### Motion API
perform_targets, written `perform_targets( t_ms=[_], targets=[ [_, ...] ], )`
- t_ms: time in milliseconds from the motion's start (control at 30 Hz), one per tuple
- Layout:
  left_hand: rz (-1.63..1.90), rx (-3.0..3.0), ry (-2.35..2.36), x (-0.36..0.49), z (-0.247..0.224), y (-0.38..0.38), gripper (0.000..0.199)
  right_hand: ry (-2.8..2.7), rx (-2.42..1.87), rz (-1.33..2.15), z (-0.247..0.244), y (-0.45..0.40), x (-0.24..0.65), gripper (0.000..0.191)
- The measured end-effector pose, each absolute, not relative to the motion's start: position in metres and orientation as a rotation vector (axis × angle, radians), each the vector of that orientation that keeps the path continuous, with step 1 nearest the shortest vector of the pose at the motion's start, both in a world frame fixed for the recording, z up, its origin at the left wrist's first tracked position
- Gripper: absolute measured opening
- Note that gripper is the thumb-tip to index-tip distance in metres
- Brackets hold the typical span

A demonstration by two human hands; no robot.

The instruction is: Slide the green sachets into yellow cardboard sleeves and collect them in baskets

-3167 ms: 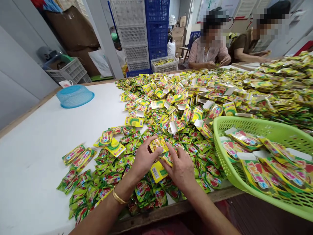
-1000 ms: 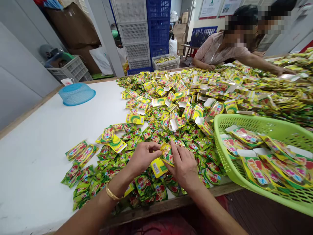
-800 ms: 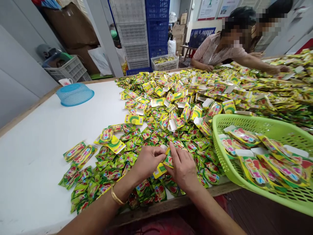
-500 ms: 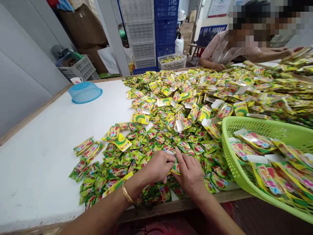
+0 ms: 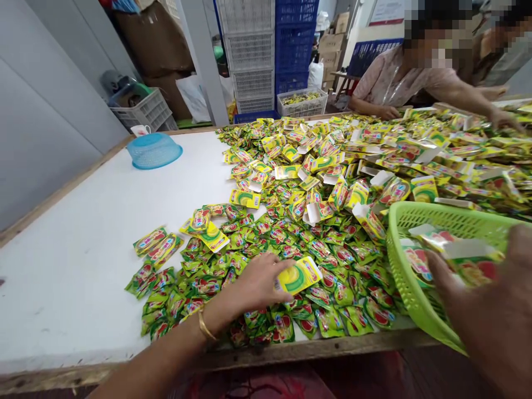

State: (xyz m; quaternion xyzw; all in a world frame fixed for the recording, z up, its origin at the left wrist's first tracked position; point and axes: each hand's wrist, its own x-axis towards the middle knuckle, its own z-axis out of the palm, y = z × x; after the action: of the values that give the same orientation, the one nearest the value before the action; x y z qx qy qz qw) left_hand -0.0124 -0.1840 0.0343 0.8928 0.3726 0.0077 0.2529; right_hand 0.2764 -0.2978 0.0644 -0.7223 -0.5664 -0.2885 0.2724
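My left hand (image 5: 260,281) grips a small yellow and green box (image 5: 298,277), its fingers closed on one end of it. Beneath this hand lies a pile of small green packets (image 5: 330,321) printed with red fruit. Over on the right, my right hand (image 5: 494,310) is at the lime green basket (image 5: 394,266), blurred by motion. Its thumb and fingers are spread apart, with open-flapped boxes (image 5: 476,266) in the basket just beyond them. Whether it touches a box I cannot make out.
Many yellow boxes (image 5: 286,172) are heaped across the far side of the white table (image 5: 83,266). A blue mesh basket (image 5: 154,152) sits upside down at the back left beside a cup (image 5: 140,130). A co-worker (image 5: 415,77) reaches over the heap, near stacked crates (image 5: 251,52).
My right hand has left my left hand and moved right to the green basket. The left hand keeps the box, now turned with its yellow side showing. The view has shifted slightly.
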Motion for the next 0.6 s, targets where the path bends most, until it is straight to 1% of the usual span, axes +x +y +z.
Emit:
perform_targets(
  t_ms=[67, 100, 133, 167, 233, 333, 400, 467, 500, 567, 600],
  targets=[
    [-0.025, 2.528, 1.043, -0.005, 0.024, -0.194, 0.066, -1.530, -1.906, -0.742, 0.047, -0.294, 0.246, 0.052],
    [-0.017, 2.532, 1.090, -0.002, 0.023, -0.195, 0.065, -1.614, -1.871, -0.592, 0.035, -0.291, 0.229, 0.041],
    [0.015, 2.502, 1.136, -0.001, 0.024, -0.195, 0.064, -1.689, -1.844, -0.384, 0.022, -0.288, 0.213, 0.036],
    [0.072, 2.436, 1.171, -0.001, 0.026, -0.193, 0.063, -1.695, -1.826, -0.173, 0.010, -0.284, 0.199, 0.036],
    [0.229, 2.181, 1.170, -0.001, 0.031, -0.189, 0.063, -1.569, -1.793, 0.206, -0.008, -0.276, 0.178, 0.043],
    [0.392, 1.686, 0.961, 0.002, 0.036, -0.193, 0.065, -1.287, -1.625, 0.624, -0.018, -0.264, 0.163, 0.058],
    [0.406, 1.527, 0.802, 0.009, 0.035, -0.199, 0.070, -1.144, -1.529, 0.850, -0.016, -0.259, 0.160, 0.060],
    [0.403, 1.565, 0.721, 0.014, 0.035, -0.199, 0.073, -1.019, -1.500, 1.005, -0.012, -0.256, 0.163, 0.060],
    [0.414, 1.643, 0.729, 0.013, 0.037, -0.194, 0.070, -0.973, -1.505, 1.044, -0.010, -0.255, 0.166, 0.061],
    [0.474, 1.881, 0.884, 0.006, 0.041, -0.170, 0.057, -0.936, -1.562, 0.991, -0.010, -0.256, 0.174, 0.067],
    [0.509, 2.020, 1.041, -0.002, 0.044, -0.152, 0.048, -0.959, -1.622, 0.878, -0.011, -0.257, 0.179, 0.071]
  ],
)
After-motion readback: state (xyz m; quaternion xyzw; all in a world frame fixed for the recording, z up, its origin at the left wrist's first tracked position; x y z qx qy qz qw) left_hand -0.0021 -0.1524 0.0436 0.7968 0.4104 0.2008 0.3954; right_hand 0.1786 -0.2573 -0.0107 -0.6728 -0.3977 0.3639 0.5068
